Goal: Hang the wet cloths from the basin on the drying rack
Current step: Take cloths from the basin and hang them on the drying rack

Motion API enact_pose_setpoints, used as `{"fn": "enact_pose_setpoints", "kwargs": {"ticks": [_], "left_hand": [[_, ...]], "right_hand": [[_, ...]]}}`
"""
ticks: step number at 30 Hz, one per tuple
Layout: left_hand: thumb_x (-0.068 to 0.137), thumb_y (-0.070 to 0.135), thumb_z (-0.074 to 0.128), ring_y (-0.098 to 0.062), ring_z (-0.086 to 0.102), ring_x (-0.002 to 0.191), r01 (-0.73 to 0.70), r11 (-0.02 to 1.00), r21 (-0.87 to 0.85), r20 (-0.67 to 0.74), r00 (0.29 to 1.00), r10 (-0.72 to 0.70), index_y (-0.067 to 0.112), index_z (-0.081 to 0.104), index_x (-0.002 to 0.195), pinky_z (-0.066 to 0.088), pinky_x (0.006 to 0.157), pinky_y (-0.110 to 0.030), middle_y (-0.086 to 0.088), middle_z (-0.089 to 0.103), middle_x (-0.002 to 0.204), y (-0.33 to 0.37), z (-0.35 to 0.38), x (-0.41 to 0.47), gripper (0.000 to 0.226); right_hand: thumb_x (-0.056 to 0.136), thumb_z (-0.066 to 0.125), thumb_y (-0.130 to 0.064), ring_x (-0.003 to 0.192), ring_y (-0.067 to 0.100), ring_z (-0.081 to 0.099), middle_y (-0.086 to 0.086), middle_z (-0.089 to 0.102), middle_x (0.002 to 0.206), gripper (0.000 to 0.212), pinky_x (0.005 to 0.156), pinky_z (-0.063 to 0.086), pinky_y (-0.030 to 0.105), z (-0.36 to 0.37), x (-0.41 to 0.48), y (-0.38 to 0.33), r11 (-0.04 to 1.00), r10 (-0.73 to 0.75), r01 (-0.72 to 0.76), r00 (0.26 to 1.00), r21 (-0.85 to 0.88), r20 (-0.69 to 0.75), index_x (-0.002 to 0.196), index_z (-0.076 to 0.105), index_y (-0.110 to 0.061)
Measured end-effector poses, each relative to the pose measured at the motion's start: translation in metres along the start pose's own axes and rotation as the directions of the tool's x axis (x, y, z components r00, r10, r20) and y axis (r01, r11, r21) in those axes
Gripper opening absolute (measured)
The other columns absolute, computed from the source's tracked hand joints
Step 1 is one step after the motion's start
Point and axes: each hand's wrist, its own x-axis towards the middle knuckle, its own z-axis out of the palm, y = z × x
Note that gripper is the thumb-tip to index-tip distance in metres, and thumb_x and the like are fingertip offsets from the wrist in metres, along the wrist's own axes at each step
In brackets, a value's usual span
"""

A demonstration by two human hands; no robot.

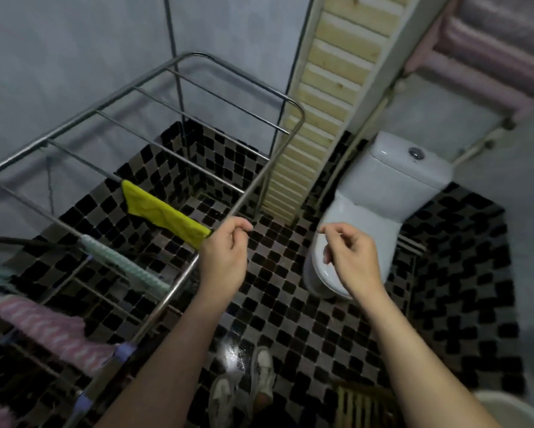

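The left hand (224, 253) and right hand (350, 257) hover apart, fingers loosely curled.

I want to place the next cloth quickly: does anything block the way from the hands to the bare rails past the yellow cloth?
Nothing visible does. The drying rack has bare rails beyond the yellow cloth, and the left hand and right hand hold nothing. The basin shows only its rim; its contents are hidden.
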Motion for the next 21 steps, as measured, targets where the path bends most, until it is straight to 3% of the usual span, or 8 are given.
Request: {"fn": "enact_pose_setpoints", "kwargs": {"ticks": [2,5,7,10,14,17,19,21], "left_hand": [[0.096,0.012,0.045,-0.009,0.031,0.039,-0.008,1.000,-0.013,0.119,0.993,0.010,0.029,0.062,0.079,0.025,0.040,-0.027,0.009,0.037,0.045,0.002,0.024,-0.013,0.029],[0.094,0.012,0.046,-0.009,0.032,0.040,-0.011,1.000,-0.030,0.332,0.943,0.020,0.030,0.061,0.077,0.026,0.044,-0.028,0.009,0.038,0.043,0.007,0.065,-0.036,0.029],[0.095,0.011,0.044,-0.007,0.033,0.041,-0.001,0.999,-0.032,0.455,0.891,0.016,0.027,0.061,0.077,0.027,0.044,-0.027,0.012,0.041,0.043,0.012,0.092,-0.052,0.029],[0.097,0.008,0.042,-0.003,0.033,0.041,-0.007,1.000,-0.030,0.622,0.782,0.024,0.025,0.061,0.078,0.027,0.042,-0.020,0.014,0.046,0.046,0.025,0.141,-0.084,0.032],[0.100,0.008,0.036,-0.002,0.033,0.039,-0.052,0.999,0.000,0.767,0.641,0.033,0.024,0.062,0.085,0.027,0.040,-0.019,0.007,0.044,0.053,0.036,0.199,-0.124,0.034],[0.103,0.015,0.034,-0.007,0.038,0.044,-0.147,0.988,0.039,0.854,0.519,0.044,0.026,0.060,0.099,0.035,0.044,-0.026,0.006,0.045,0.057,0.041,0.246,-0.161,0.028],[0.102,0.011,0.036,-0.012,0.046,0.054,-0.248,0.967,0.055,0.898,0.437,0.061,0.027,0.058,0.108,0.044,0.051,-0.033,0.004,0.050,0.065,0.045,0.274,-0.187,0.027],[0.096,0.004,0.041,-0.017,0.056,0.074,-0.337,0.939,0.075,0.942,0.333,0.044,0.025,0.057,0.118,0.050,0.067,-0.033,0.002,0.058,0.084,0.046,0.302,-0.216,0.034]], "right_hand": [[0.099,0.050,-0.019,0.043,0.003,0.044,0.001,0.054,0.050,0.027,0.048,0.035,0.013,-0.034,-0.009,0.014,0.999,0.050,-0.050,0.993,0.011,-0.108,0.079,0.068,-0.021],[0.100,0.049,-0.020,0.045,0.005,0.046,0.003,0.053,0.052,0.029,0.051,0.037,0.019,-0.085,-0.027,0.038,0.991,0.135,-0.128,0.951,0.043,-0.279,0.079,0.068,-0.017],[0.102,0.046,-0.023,0.048,0.009,0.046,0.005,0.053,0.055,0.032,0.053,0.039,0.022,-0.115,-0.044,0.050,0.982,0.190,-0.171,0.914,0.083,-0.358,0.081,0.068,-0.011],[0.104,0.040,-0.029,0.040,0.009,0.044,0.004,0.054,0.055,0.040,0.040,0.035,0.022,-0.165,-0.078,0.074,0.937,0.344,-0.268,0.822,0.226,-0.453,0.084,0.066,-0.006],[0.105,0.034,-0.037,0.045,0.015,0.052,0.007,0.059,0.058,0.048,0.041,0.042,0.024,-0.220,-0.125,0.107,0.813,0.565,-0.373,0.691,0.447,-0.451,0.092,0.065,-0.003],[0.105,0.031,-0.039,0.064,0.022,0.061,0.013,0.067,0.077,0.047,0.060,0.053,0.034,-0.266,-0.160,0.145,0.706,0.691,-0.401,0.570,0.583,-0.444,0.099,0.063,-0.005],[0.105,0.032,-0.038,0.078,0.023,0.065,0.013,0.067,0.094,0.041,0.077,0.053,0.041,-0.292,-0.180,0.174,0.623,0.765,-0.460,0.528,0.632,-0.369,0.107,0.058,-0.006],[0.101,0.041,-0.034,0.092,0.024,0.067,0.013,0.067,0.106,0.036,0.080,0.054,0.041,-0.308,-0.202,0.206,0.563,0.813,-0.500,0.481,0.658,-0.329,0.115,0.058,-0.005]]}}
